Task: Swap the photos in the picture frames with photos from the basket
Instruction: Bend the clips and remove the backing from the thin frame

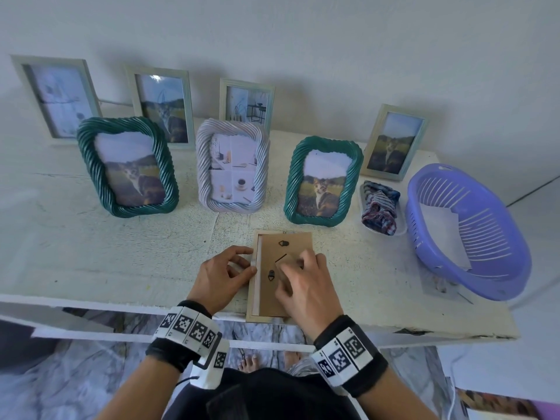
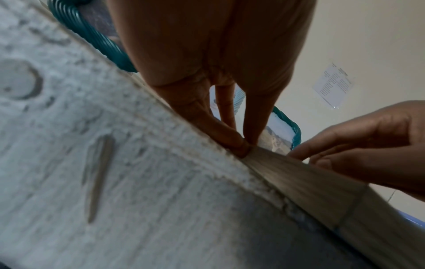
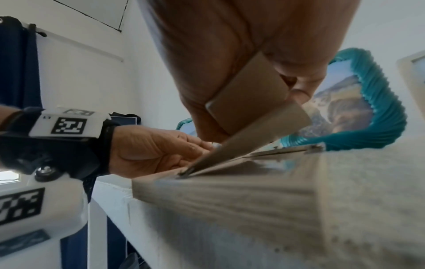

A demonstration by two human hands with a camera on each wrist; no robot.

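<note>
A pale wooden picture frame (image 1: pixel 257 286) lies face down at the table's front edge, its brown backing board (image 1: pixel 298 242) facing up. My left hand (image 1: pixel 247 262) pinches the frame's left rail (image 2: pixel 322 191). My right hand (image 1: pixel 298 262) pinches the cardboard stand (image 3: pixel 248 94) and lifts it off the backing. Two dark clips (image 1: pixel 284 243) show on the board. The purple basket (image 1: pixel 491 237) stands at the right with white photo sheets (image 1: pixel 439 234) in it.
Two green twisted frames (image 1: pixel 127 165) (image 1: pixel 322 180) and a lilac one (image 1: pixel 231 165) stand behind my hands. Several pale wooden frames line the wall. A crumpled striped cloth (image 1: pixel 380 207) lies in a clear tray beside the basket. A loose photo (image 1: pixel 439 284) sticks out under the basket.
</note>
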